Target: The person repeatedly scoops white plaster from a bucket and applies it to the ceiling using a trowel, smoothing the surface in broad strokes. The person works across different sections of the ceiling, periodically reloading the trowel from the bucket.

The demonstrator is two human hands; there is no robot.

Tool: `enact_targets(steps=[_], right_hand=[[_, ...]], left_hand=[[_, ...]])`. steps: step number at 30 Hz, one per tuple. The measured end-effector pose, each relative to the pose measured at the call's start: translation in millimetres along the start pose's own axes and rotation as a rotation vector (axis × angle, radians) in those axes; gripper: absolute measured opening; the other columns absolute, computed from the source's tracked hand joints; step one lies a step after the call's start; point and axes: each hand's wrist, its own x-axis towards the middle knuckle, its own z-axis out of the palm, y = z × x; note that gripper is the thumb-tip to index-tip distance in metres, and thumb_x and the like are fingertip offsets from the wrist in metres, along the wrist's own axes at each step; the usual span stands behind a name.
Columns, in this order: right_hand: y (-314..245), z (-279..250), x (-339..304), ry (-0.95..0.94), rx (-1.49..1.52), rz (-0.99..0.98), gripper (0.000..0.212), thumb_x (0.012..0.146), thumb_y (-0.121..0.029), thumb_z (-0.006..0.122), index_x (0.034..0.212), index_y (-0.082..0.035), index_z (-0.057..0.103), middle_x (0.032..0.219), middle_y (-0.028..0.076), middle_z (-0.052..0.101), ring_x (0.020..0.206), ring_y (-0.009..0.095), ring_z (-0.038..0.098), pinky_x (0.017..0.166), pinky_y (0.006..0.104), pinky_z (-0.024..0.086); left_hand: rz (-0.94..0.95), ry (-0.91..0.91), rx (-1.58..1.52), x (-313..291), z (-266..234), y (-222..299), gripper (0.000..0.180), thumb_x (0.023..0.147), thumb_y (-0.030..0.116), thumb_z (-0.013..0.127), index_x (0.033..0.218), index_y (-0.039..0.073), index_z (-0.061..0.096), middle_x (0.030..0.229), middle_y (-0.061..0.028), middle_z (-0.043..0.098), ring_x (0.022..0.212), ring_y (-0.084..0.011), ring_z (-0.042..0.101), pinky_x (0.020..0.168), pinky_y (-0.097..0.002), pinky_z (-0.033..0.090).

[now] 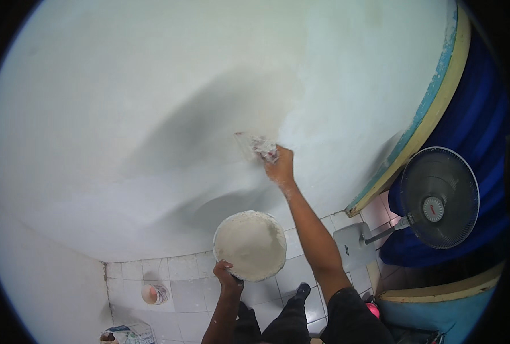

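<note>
pale wall [358,74] brightly lit, soft gray shadows [203,112] across it, dimmer blue cloth [487,114] — edges bowed, corners black

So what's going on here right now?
A person faces a pale wall. The left hand grips a bucket of pale paste by its edge. The right hand holds a smeared scraper up at the wall; whether the blade touches is hard to tell. To the right, a fan stands before a blue curtain; to the left, a small tub sits on the tiled floor.
</note>
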Motion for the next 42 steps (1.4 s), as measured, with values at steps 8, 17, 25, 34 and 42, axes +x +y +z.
enact_targets(steps=[8, 17, 25, 34, 42], right_hand=[[-24.1, -90.3, 36.1, 0.407, -0.149, 0.006, 0.024, 0.083, -0.006, 0.065, 0.105, 0.002, 0.069, 0.093, 0.017, 0.072, 0.083, 0.024, 0.071, 0.077, 0.0325, 0.052], [-110.8, -43.5, 111.1, 0.207, -0.779, -0.577, 0.063, 0.077, 0.006, 0.059, 0.138, -0.001, 0.048, 0.124, 0.026, 0.059, 0.117, 0.04, 0.057, 0.103, 0.0455, 0.043], [37.9, 30.0, -58.4, -0.284, -0.747, -0.4, 0.064, 0.079, -0.004, 0.064, 0.14, -0.002, 0.045, 0.137, 0.024, 0.05, 0.129, 0.043, 0.045, 0.112, 0.0479, 0.034], [-104.7, -37.2, 29.8, -0.361, -0.756, -0.138, 0.044, 0.08, -0.003, 0.055, 0.122, -0.011, 0.062, 0.102, 0.017, 0.067, 0.097, 0.035, 0.064, 0.086, 0.0482, 0.051], [-245.3, -40.6, 188.9, 0.28, -0.916, -0.591, 0.048, 0.079, -0.01, 0.061, 0.126, -0.019, 0.062, 0.097, 0.011, 0.07, 0.087, 0.032, 0.066, 0.074, 0.0426, 0.055]], left_hand=[[0.056, 0.048, -0.074, 2.2, -9.8, -23.5, 0.022, 0.061, 0.018, 0.052, 0.081, 0.008, 0.053, 0.088, -0.0057, 0.056, 0.087, -0.0238, 0.057, 0.081, -0.0345, 0.049], [0.028, 0.152, -0.148, -9.6, -2.6, -65.4, 0.047, 0.061, 0.018, 0.051, 0.105, 0.003, 0.054, 0.1, -0.009, 0.057, 0.095, -0.0277, 0.058, 0.084, -0.0391, 0.05], [-0.029, 0.218, -0.091, 4.9, -49.2, -67.7, 0.034, 0.061, 0.015, 0.052, 0.094, 0.005, 0.056, 0.092, -0.0075, 0.056, 0.086, -0.0234, 0.057, 0.079, -0.0355, 0.05], [0.028, 0.156, -0.022, -28.7, -78.8, -48.2, 0.056, 0.062, 0.014, 0.052, 0.117, 0.003, 0.051, 0.1, -0.0093, 0.055, 0.089, -0.0252, 0.057, 0.083, -0.0377, 0.049], [-0.001, 0.099, -0.088, -20.0, -109.6, -63.0, 0.043, 0.065, 0.016, 0.052, 0.107, 0.006, 0.052, 0.095, -0.0068, 0.054, 0.088, -0.022, 0.055, 0.081, -0.0366, 0.049]])
